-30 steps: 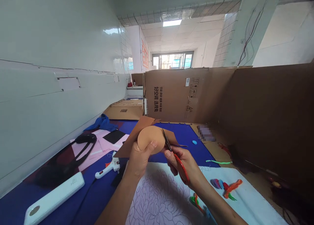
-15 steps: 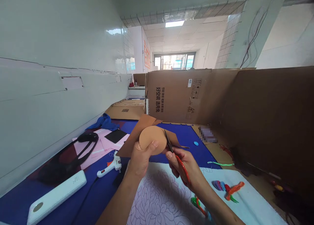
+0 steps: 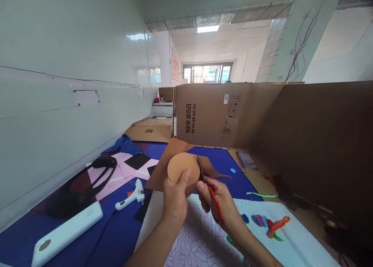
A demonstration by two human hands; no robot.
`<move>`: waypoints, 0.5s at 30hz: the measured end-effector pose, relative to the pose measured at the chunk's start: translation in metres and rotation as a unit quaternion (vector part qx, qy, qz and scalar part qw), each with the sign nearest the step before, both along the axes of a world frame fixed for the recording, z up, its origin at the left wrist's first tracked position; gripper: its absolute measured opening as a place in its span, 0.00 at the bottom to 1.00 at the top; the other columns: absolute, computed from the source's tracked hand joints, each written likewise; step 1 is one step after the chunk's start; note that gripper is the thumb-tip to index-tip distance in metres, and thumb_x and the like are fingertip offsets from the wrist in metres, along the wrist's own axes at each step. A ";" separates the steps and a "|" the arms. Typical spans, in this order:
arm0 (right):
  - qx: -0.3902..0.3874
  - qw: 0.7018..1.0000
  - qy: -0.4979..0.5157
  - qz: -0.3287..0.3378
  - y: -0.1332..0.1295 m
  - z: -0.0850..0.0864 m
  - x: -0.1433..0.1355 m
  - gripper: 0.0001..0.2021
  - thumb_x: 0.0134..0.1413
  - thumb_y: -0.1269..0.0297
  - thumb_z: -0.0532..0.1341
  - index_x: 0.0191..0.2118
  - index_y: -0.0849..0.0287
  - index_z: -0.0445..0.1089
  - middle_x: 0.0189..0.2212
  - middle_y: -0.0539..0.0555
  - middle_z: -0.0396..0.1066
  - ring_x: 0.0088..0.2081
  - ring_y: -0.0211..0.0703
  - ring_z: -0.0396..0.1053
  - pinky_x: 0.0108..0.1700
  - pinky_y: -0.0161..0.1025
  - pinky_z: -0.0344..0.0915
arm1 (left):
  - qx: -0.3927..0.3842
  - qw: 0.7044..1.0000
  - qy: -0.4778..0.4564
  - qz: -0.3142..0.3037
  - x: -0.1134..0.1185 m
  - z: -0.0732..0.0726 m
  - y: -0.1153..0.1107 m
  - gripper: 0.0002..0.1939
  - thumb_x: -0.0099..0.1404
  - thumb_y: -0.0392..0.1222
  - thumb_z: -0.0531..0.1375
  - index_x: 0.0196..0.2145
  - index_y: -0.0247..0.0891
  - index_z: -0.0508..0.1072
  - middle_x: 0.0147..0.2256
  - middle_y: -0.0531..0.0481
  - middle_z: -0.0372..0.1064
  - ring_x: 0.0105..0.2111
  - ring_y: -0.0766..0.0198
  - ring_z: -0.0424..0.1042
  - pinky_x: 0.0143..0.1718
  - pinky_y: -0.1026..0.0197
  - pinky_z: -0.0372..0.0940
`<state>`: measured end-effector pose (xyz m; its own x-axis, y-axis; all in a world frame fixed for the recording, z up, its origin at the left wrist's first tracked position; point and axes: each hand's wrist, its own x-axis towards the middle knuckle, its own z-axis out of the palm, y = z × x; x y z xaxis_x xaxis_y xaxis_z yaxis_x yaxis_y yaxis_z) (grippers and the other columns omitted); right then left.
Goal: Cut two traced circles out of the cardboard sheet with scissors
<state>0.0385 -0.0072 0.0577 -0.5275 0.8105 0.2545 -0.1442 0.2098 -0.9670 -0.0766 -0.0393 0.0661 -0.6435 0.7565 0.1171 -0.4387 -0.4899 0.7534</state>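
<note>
The left hand (image 3: 176,195) held a tan disc (image 3: 179,164) and brown paper (image 3: 161,168) together, thumb on the disc, above a white sheet (image 3: 291,236) drawn with flowers. The right hand (image 3: 218,197) gripped red scissors (image 3: 215,201), blades at the disc's right edge (parted or not, I couldn't tell). A glue gun (image 3: 131,198) lay off to the left.

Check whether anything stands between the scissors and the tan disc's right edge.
Nothing visible: the scissors in the right hand have their blades at that edge. The left hand grips the disc, thumb clear of them.
</note>
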 end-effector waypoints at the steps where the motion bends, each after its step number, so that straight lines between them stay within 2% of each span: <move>1: -0.002 1.000 -0.007 0.001 0.000 0.000 0.001 0.27 0.60 0.34 0.64 0.30 0.56 0.65 0.17 0.43 0.58 0.17 0.32 0.53 0.19 0.32 0.48 | -0.002 1.000 0.009 0.003 -0.002 0.001 0.000 0.23 0.51 0.47 0.79 0.42 0.33 0.85 0.42 0.39 0.85 0.41 0.52 0.83 0.44 0.55 0.77; 9: -0.009 1.000 -0.029 -0.002 -0.001 0.004 0.000 0.27 0.59 0.34 0.64 0.30 0.56 0.66 0.16 0.43 0.58 0.16 0.32 0.51 0.18 0.32 0.47 | -0.011 0.997 0.072 -0.012 -0.018 -0.001 0.001 0.23 0.52 0.49 0.78 0.43 0.33 0.86 0.40 0.39 0.85 0.37 0.53 0.83 0.42 0.55 0.77; 15: -0.018 1.000 -0.021 -0.001 0.000 0.000 0.001 0.27 0.58 0.35 0.65 0.30 0.56 0.64 0.16 0.42 0.56 0.16 0.32 0.51 0.19 0.32 0.48 | -0.011 0.996 0.089 -0.014 -0.022 0.000 0.002 0.24 0.52 0.49 0.78 0.44 0.33 0.85 0.42 0.38 0.85 0.42 0.50 0.83 0.45 0.53 0.77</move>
